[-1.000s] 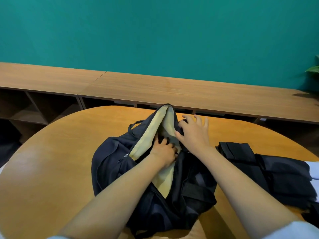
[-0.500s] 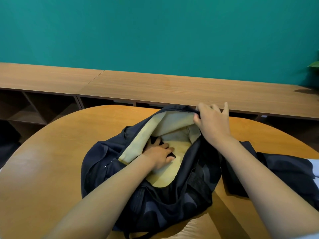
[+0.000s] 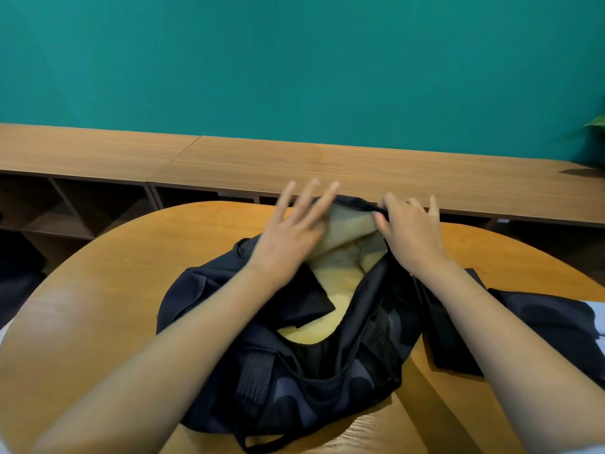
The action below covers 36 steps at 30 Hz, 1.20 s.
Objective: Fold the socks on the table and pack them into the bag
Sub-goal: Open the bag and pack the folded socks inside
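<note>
Head view: bag [image 3: 327, 388] on counter [image 3: 98, 306]; right grip [image 3: 412, 234] pinches far rim, left grip [image 3: 288, 237] spread, empty; folded sock [image 3: 307, 299] inside. Advice: hold mouth wide for next pair

Premises: an indoor furnished room, of the office or common-room type; a home cannot be ruled out. Evidence: a plain teal painted wall [image 3: 294, 60]; along it, a long low wood-grain cabinet [image 3: 229, 162] with open compartments [image 3: 82, 208]; a rounded wooden table [image 3: 98, 290]; a green plant leaf [image 3: 595, 121] at the right edge
</note>
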{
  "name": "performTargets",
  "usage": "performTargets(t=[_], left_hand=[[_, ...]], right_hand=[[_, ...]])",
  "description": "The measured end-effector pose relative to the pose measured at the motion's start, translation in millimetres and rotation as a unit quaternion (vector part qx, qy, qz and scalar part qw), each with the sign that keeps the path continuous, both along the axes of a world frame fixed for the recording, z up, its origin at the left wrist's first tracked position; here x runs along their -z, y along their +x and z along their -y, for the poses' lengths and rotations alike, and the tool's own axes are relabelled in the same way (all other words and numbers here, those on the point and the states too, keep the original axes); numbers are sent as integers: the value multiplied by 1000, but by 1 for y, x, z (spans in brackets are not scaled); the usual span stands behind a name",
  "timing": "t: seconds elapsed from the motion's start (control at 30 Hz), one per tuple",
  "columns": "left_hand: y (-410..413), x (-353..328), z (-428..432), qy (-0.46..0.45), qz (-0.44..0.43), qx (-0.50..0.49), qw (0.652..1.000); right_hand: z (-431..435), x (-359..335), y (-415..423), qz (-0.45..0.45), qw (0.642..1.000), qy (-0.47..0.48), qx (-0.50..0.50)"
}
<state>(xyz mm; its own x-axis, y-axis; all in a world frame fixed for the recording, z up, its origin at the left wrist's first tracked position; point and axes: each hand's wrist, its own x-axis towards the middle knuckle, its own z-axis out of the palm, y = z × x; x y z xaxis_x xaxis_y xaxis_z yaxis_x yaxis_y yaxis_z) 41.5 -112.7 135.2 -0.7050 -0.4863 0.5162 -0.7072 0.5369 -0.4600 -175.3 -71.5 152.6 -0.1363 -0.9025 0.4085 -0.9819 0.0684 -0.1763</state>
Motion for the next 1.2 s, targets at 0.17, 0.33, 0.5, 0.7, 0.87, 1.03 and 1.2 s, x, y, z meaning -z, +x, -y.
performTargets(t=[0.17,0.33,0.5,0.7,0.87,1.03,1.2], left_hand=[[10,-8,35,230,-181,45,955],[18,-12,42,466,-407,136,774],[3,-23,33,333,-258,-43,906],[-31,-2,25,172,113,-36,978],[-37,-22,41,222,-8,-83,971],[-24,-19,43,170,-60,-47,983],[-13,9,11,43,-78,196,977]], right_hand=[[14,2,-4,269,961,30,-55],[28,10,-10,413,906,68,-67],[31,21,-8,472,874,76,-85],[29,20,-13,498,854,91,-115],[11,20,7,-6,997,-42,-62],[14,47,1,-241,967,-47,-63],[12,46,-13,-232,961,-95,-118]])
